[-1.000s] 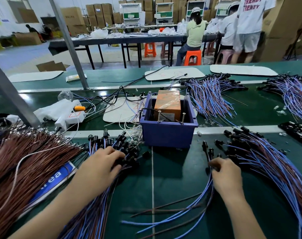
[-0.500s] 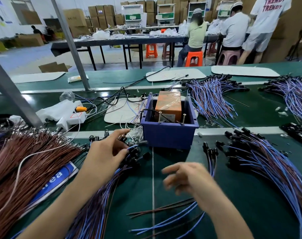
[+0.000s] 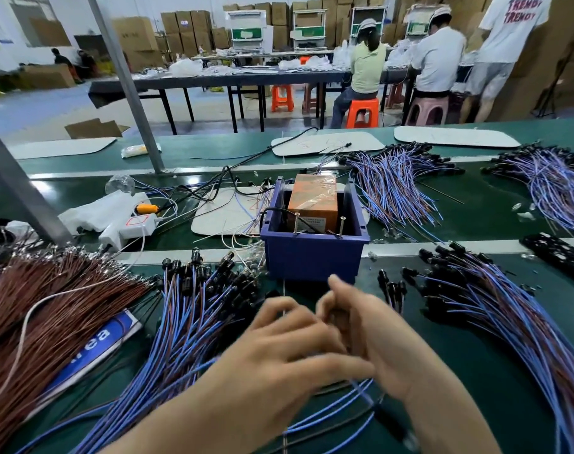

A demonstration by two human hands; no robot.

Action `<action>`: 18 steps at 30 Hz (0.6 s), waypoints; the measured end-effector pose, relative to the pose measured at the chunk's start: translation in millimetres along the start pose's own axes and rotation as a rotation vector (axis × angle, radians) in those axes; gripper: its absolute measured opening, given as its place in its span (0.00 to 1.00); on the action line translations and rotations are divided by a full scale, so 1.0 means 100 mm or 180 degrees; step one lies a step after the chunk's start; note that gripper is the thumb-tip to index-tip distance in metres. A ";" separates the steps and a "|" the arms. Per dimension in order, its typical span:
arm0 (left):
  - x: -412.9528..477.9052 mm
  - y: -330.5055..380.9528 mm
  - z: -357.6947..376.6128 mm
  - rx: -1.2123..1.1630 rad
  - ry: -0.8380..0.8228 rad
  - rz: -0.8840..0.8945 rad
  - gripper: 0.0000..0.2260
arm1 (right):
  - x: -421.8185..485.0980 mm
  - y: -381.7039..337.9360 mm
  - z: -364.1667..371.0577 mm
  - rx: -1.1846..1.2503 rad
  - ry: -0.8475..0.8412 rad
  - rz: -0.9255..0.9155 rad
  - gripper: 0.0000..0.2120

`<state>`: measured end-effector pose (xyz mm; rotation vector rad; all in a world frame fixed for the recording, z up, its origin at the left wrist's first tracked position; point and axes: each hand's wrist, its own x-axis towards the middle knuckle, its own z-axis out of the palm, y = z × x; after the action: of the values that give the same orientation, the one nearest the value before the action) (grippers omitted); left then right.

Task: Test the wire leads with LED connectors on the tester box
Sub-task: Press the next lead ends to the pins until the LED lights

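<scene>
The tester box is a blue bin (image 3: 311, 260) with an orange block (image 3: 313, 198) and two metal pins inside, mid-table. Just in front of it my left hand (image 3: 279, 352) and my right hand (image 3: 374, 342) meet, both blurred, fingers curled together around blue wire leads (image 3: 361, 388) that trail toward me. A heap of blue leads with black LED connectors (image 3: 193, 309) lies left of my hands. A similar heap (image 3: 475, 306) lies to the right, with a few separate leads (image 3: 392, 290) beside it.
Brown wires (image 3: 49, 306) cover the near left over a blue-and-white card (image 3: 92, 342). A white power strip (image 3: 128, 224) and cables sit behind. More lead bundles (image 3: 393, 185) lie on the far belt. A metal post (image 3: 17, 185) slants at left. People sit at tables behind.
My left hand left the left heap and moved right to the middle. My right hand came from the right-side leads to meet it in front of the box.
</scene>
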<state>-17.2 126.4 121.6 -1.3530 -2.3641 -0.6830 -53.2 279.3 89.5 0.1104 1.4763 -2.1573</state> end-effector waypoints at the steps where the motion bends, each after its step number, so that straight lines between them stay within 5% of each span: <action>1: 0.06 0.00 -0.01 0.0095 0.0228 -0.0362 0.18 | 0.00 0.05 0.02 -0.0376 -0.0045 0.0073 0.20; 3: 0.13 0.03 -0.07 0.0046 0.0375 -0.0528 0.21 | -0.02 0.13 0.07 -0.0417 -0.0297 0.0216 0.20; 5: 0.08 -0.06 -0.06 0.0126 0.0007 0.0165 0.15 | -0.02 0.16 0.11 0.0398 -0.0521 0.0233 0.18; 8: 0.00 -0.08 0.01 0.0050 -0.0257 0.0343 0.10 | -0.01 0.15 0.15 0.1461 -0.0612 0.0157 0.15; 13: -0.23 -0.22 0.11 -0.0068 -0.0550 0.0219 0.11 | -0.06 -0.11 -0.03 0.1986 0.0596 -0.0803 0.14; 18: -0.40 -0.37 0.11 -0.0277 -0.0751 -0.0135 0.16 | -0.23 -0.32 -0.20 0.1786 0.1158 -0.1847 0.13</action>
<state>-29.8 87.7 83.4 -1.4975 -2.5801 -0.6782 -52.4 314.8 116.7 0.3166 1.1163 -3.1253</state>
